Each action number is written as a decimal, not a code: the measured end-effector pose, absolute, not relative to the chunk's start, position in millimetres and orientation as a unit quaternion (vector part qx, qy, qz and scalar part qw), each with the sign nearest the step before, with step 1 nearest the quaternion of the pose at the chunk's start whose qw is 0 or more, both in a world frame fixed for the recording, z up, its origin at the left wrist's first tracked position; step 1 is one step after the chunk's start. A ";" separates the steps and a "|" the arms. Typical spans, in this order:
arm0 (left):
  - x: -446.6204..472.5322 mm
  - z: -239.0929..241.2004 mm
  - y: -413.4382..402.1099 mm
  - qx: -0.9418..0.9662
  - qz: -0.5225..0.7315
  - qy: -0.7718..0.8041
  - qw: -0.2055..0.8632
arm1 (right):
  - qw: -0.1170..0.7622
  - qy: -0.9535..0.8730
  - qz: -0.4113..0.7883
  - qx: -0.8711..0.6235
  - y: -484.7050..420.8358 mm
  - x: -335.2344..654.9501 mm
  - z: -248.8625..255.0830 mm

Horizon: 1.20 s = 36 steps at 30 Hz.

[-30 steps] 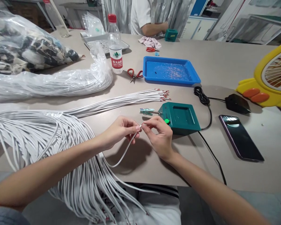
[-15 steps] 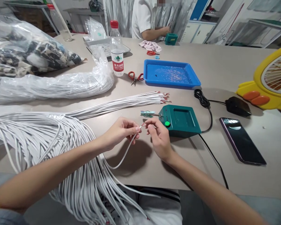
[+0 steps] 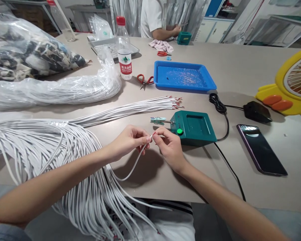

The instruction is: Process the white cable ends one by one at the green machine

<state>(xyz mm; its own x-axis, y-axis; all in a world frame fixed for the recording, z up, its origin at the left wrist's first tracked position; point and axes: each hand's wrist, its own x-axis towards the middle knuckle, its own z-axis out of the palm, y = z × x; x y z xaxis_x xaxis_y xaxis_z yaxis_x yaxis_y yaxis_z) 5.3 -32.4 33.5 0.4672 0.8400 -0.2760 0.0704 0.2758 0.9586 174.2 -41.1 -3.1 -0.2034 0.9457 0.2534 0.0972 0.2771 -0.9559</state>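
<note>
Between thumb and fingers my left hand [image 3: 136, 139] pinches a white cable [image 3: 135, 164] close to its end. Thin red wire shows at that end, and my right hand [image 3: 167, 142] has its thumb and forefinger closed on it. Just behind my right hand sits a green box-shaped machine [image 3: 194, 129] with a green button and a clip on a rod [image 3: 158, 120] at its left side. A big bundle of white cables [image 3: 77, 187] hangs over the table edge beneath my left forearm. Further back lies a bunch of cables with red ends [image 3: 130, 110].
Behind the machine are a blue tray [image 3: 184, 87] with tiny scraps, red-handled scissors [image 3: 144, 82] and a water bottle [image 3: 126, 65]. A phone [image 3: 262, 150], a black adapter [image 3: 257, 112] and a yellow fan [image 3: 278, 90] stand right. Bagged cables [image 3: 52, 92] lie left. A person [image 3: 153, 20] sits opposite.
My right thumb and forefinger have closed in on the cable's red wire end, where they were slightly looser before. My left hand keeps its hold. The view has shifted slightly.
</note>
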 end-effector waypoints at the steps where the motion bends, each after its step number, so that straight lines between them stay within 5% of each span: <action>1: 5.4 33.7 -32.3 0.533 0.286 0.431 0.670 | 0.486 -0.641 0.433 -0.407 -41.2 174.1 -3.1; 15: 8.2 35.1 -32.5 0.644 0.302 0.494 0.500 | 0.487 -0.680 0.381 -0.393 -43.3 175.8 -1.9; 26: 6.1 27.2 -33.0 0.686 0.286 0.441 0.503 | 0.485 -0.711 0.309 -0.404 -41.3 174.4 -1.8; 33: 7.2 26.2 -36.5 0.732 0.292 0.418 0.452 | 0.472 -0.699 0.340 -0.415 -41.7 175.9 -2.7; 36: 7.9 24.3 -38.0 0.764 0.337 0.395 0.384 | 0.453 -0.650 0.441 -0.422 -43.9 174.3 -1.5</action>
